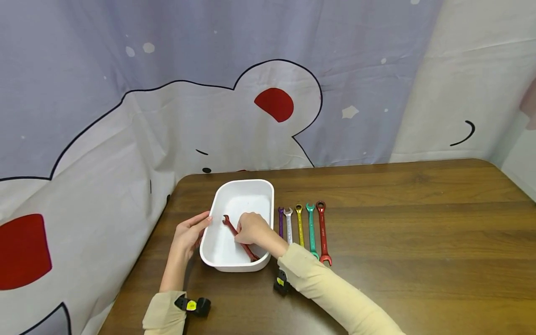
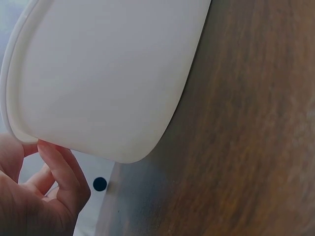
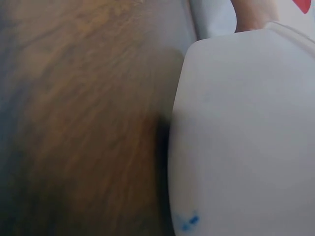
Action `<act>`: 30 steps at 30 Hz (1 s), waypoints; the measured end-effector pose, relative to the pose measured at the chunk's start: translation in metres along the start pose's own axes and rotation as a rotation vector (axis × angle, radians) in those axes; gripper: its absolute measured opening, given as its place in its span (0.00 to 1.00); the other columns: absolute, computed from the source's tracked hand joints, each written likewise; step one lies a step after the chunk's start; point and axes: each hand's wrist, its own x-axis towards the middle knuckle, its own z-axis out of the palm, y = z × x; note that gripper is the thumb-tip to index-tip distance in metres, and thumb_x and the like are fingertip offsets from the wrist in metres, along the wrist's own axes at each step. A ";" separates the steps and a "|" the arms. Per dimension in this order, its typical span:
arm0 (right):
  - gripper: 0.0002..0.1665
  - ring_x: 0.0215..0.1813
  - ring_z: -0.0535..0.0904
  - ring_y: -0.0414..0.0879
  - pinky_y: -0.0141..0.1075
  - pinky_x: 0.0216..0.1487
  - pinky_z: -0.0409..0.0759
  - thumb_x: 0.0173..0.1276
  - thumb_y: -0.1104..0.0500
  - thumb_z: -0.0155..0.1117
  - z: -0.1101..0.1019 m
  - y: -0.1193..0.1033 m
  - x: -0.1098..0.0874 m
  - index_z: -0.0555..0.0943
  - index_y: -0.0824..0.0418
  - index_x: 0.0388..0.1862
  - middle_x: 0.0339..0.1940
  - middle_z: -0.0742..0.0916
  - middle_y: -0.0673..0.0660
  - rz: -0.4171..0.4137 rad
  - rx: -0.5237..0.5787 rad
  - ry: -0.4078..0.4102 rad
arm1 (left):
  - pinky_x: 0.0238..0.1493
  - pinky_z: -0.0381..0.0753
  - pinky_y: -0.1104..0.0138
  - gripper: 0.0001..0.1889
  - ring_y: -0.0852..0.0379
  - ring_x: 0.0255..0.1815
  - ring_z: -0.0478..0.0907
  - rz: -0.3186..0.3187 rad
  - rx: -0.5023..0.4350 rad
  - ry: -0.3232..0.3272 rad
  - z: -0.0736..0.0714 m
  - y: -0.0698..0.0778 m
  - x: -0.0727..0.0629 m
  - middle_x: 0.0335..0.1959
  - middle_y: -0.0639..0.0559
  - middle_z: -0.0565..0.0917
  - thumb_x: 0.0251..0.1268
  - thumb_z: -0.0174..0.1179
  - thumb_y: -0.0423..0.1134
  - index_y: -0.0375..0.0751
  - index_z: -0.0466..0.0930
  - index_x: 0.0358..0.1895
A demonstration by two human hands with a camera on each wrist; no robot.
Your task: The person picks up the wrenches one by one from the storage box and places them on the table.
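A white plastic tub (image 1: 240, 268) stands on the wooden table, its inside partly hidden by my right hand. My left hand (image 1: 188, 236) grips the tub's left rim, thumb on top; the left wrist view shows its curled fingers (image 2: 64, 172) against the tub's outer wall (image 2: 108, 88). Inside the tub lies a dark red wrench (image 1: 248, 250), slanting from upper left to lower right. Reaching over the right rim, my right hand (image 1: 253, 228) holds this wrench near its middle with curled fingers. Only the tub's outer wall (image 3: 241, 123) fills the right wrist view, with that hand out of sight.
Right of the tub several wrenches lie side by side: purple (image 1: 281, 222), silver (image 1: 289, 225), yellow (image 1: 299, 223), green (image 1: 311, 228) and red (image 1: 322, 228). My right forearm covers some lower ends. A printed curtain (image 1: 188, 125) hangs behind the table (image 1: 418, 242).
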 end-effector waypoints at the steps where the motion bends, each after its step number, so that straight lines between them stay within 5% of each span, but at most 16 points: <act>1: 0.14 0.19 0.69 0.40 0.28 0.21 0.65 0.50 0.60 0.68 0.000 0.000 0.000 0.76 0.54 0.09 0.11 0.75 0.46 -0.006 0.001 0.001 | 0.25 0.78 0.75 0.26 0.68 0.27 0.80 0.001 0.002 0.001 0.000 0.000 0.000 0.30 0.63 0.85 0.64 0.63 0.41 0.39 0.73 0.65; 30: 0.07 0.21 0.73 0.36 0.26 0.24 0.68 0.57 0.58 0.72 -0.005 -0.002 0.001 0.82 0.59 0.25 0.20 0.85 0.50 -0.063 0.244 0.186 | 0.24 0.76 0.76 0.27 0.70 0.26 0.79 0.006 0.012 -0.002 0.000 0.001 -0.003 0.29 0.64 0.85 0.64 0.62 0.42 0.39 0.72 0.66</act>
